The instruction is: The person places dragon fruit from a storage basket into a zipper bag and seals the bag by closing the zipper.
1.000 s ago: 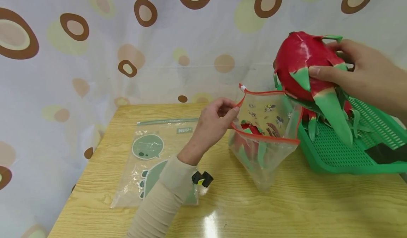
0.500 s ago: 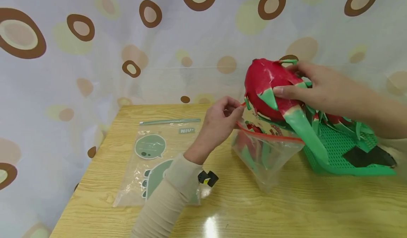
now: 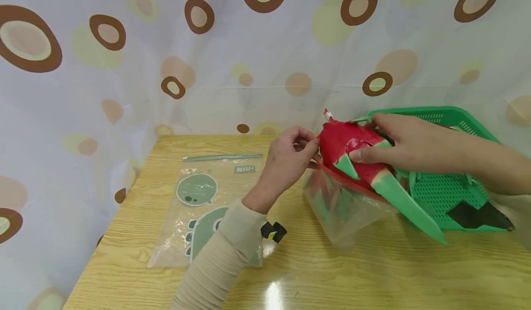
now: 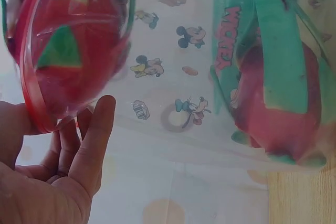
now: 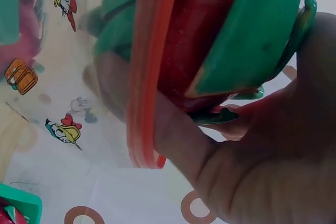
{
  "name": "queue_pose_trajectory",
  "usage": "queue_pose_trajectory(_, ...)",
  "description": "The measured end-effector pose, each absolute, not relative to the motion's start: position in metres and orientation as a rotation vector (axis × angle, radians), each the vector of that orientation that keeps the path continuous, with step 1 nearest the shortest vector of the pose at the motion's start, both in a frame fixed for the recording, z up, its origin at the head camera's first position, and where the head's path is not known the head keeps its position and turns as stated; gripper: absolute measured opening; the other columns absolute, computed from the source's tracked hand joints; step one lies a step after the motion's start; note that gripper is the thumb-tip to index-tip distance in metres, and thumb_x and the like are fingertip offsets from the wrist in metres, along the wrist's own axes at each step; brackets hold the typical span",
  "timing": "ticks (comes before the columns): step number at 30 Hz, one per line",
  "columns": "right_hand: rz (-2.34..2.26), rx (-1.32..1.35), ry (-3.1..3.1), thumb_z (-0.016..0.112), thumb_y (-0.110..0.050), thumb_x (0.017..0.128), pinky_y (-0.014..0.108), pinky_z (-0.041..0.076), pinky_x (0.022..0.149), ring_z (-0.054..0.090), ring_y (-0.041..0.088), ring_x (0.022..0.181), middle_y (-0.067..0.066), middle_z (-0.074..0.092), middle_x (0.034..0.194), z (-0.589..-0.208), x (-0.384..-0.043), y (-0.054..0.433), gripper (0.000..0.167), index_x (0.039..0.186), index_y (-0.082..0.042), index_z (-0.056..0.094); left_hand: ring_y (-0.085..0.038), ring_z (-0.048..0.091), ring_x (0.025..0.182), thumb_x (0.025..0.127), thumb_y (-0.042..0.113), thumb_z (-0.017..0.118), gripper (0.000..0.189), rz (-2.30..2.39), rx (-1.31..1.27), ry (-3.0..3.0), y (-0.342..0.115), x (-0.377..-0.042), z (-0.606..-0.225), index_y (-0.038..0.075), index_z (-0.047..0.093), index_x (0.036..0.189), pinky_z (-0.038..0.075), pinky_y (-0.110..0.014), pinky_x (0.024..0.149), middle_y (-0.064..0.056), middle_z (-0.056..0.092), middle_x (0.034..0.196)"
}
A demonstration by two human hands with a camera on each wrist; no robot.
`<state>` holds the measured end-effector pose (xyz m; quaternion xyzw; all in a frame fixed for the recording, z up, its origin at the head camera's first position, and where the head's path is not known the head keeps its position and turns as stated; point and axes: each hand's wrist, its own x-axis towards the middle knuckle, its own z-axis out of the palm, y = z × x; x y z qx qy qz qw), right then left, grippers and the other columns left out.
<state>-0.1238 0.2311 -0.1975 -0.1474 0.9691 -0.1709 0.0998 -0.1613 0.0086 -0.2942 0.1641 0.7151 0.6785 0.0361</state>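
My right hand (image 3: 398,144) grips a red dragon fruit (image 3: 342,139) with green leafy tips, tilted into the mouth of a clear zip bag (image 3: 348,222). One long green tip hangs out over the bag's red rim. With thumb and fingertips my left hand (image 3: 290,155) pinches the left corner of that rim. Lower inside the bag lies another dragon fruit (image 4: 281,95), seen through the cartoon-printed plastic in the left wrist view. In the right wrist view, the thumb (image 5: 184,135) passes behind the red zip edge (image 5: 147,72).
A green basket (image 3: 444,114) stands at right, with more dragon fruit (image 5: 10,213) in it. A flat clear zip bag with green print (image 3: 197,190) lies on the table (image 3: 124,236) at left. A patterned cloth (image 3: 265,61) hangs behind.
My right hand has carried the dragon fruit left and down from above the basket into the bag's mouth. The left hand keeps its pinch on the rim.
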Motion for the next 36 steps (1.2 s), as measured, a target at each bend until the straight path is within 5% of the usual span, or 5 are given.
queue_pose_trajectory(8,-0.257,-0.456,2.887,0.061,-0.067,0.087,0.029,0.044,0.059,0.054,0.015,0.072,0.003,0.057,0.085,-0.21,-0.124,0.226,0.062,0.101,-0.007,0.051,-0.016,0.067,0.067,0.096,0.013,0.062,0.006,2.006,0.57,2.315,0.011,-0.157,-0.295,0.007,0.063,0.096,0.063,-0.037,0.066,-0.007,0.065,0.083)
queue_pose_trajectory(16,-0.136,-0.431,2.904,0.053,-0.074,0.087,0.046,0.054,0.072,0.061,0.034,0.095,0.025,0.06,0.113,-0.223,-0.13,0.219,0.096,0.133,0.011,0.044,-0.009,0.062,0.075,0.096,0.019,0.063,0.007,1.837,0.642,2.518,0.015,-0.151,-0.295,0.012,0.065,0.095,0.053,-0.02,0.067,0.001,0.067,0.083)
queue_pose_trajectory(23,-0.106,-0.428,2.924,0.056,-0.066,0.089,0.047,0.055,0.069,0.061,0.034,0.085,0.036,0.053,0.12,-0.238,-0.138,0.211,0.087,0.123,0.014,0.052,-0.008,0.063,0.078,0.095,0.017,0.062,0.006,1.797,0.69,2.513,0.017,-0.146,-0.295,0.012,0.065,0.095,0.054,-0.02,0.069,0.001,0.068,0.084)
queue_pose_trajectory(28,-0.074,-0.426,2.968,0.058,-0.059,0.091,0.045,0.054,0.068,0.058,0.035,0.089,0.028,0.059,0.105,-0.244,-0.144,0.203,0.075,0.113,0.013,0.057,-0.007,0.063,0.078,0.095,0.017,0.063,0.006,1.796,0.717,2.487,0.017,-0.145,-0.295,0.011,0.066,0.095,0.054,-0.019,0.07,0.001,0.068,0.085)
queue_pose_trajectory(36,0.021,-0.383,3.002,0.056,-0.06,0.092,0.049,0.056,0.061,0.064,0.038,0.081,0.038,0.046,0.132,-0.25,-0.149,0.196,0.085,0.134,0.013,0.042,-0.01,0.062,0.078,0.094,0.015,0.061,0.006,1.855,0.691,2.429,0.014,-0.145,-0.3,0.011,0.065,0.097,0.053,-0.02,0.066,-0.001,0.067,0.088)
